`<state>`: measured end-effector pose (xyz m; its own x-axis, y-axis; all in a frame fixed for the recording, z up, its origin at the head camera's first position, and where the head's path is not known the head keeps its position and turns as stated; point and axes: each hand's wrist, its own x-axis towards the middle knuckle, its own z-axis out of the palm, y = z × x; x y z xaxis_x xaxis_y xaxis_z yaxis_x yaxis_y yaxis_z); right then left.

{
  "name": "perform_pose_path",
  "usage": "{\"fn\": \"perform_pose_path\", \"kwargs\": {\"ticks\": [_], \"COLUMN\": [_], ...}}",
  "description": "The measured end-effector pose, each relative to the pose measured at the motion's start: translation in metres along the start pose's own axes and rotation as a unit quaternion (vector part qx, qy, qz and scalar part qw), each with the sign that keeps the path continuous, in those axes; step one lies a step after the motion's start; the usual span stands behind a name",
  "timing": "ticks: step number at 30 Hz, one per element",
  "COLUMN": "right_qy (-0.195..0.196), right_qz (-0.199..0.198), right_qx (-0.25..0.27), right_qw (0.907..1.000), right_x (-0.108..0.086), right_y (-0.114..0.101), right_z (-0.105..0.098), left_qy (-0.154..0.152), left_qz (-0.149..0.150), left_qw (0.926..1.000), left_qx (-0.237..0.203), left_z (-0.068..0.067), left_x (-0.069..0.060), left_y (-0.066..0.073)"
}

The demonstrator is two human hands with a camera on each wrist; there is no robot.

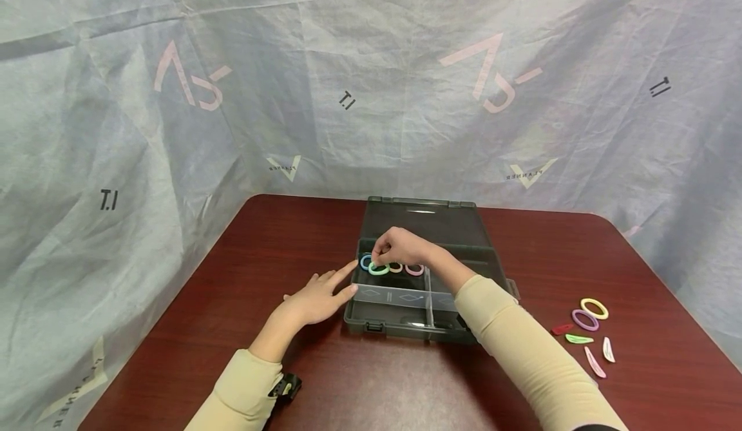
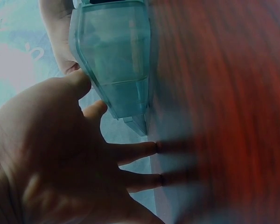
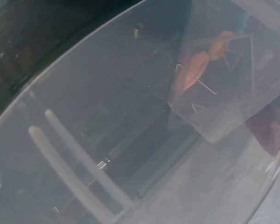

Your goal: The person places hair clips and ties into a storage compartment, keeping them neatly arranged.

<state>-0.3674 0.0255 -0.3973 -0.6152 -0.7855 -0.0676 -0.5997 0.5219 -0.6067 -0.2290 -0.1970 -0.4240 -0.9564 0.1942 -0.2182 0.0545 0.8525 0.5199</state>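
Note:
A dark see-through divided box [image 1: 458,337] lies with its lid [image 1: 426,221] raised at the back. Its back left compartment holds a blue hair tie [image 1: 363,263], a peach one [image 1: 396,267] and a pink one [image 1: 415,270]. My right hand [image 1: 406,249] reaches into that compartment, thumb and fingertips pinching a light green hair tie [image 1: 379,270]. With fingers spread, my left hand [image 1: 315,297] touches the box's left side with thumb and index finger. In the left wrist view, the other fingers of the left hand [image 2: 60,149] reach down to the table beside the box wall [image 2: 114,60].
To the right on the brown table [image 1: 324,386] lie a yellow hair tie [image 1: 594,308], a purple one [image 1: 585,319], and red [image 1: 561,329], green [image 1: 579,339], pink [image 1: 594,362] and white [image 1: 608,350] hair clips. A pale printed cloth [image 1: 382,128] hangs behind.

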Motion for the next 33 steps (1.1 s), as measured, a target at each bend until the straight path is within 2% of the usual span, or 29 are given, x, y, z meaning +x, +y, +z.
{"fn": "perform_pose_path", "kwargs": {"ticks": [18,33], "right_qy": [-0.003,-0.007], "right_qz": [-0.002,0.015], "right_qx": [0.002,0.002], "right_qw": [1.0000,0.9999], "right_x": [0.009,0.010], "right_y": [0.003,0.005], "right_z": [0.022,0.026], "left_qy": [0.002,0.008], "left_qz": [-0.002,-0.004], "left_qw": [1.0000,0.9999], "left_qx": [0.004,0.007], "left_z": [0.002,0.003], "left_x": [0.001,0.001], "left_y": [-0.002,-0.002]}}
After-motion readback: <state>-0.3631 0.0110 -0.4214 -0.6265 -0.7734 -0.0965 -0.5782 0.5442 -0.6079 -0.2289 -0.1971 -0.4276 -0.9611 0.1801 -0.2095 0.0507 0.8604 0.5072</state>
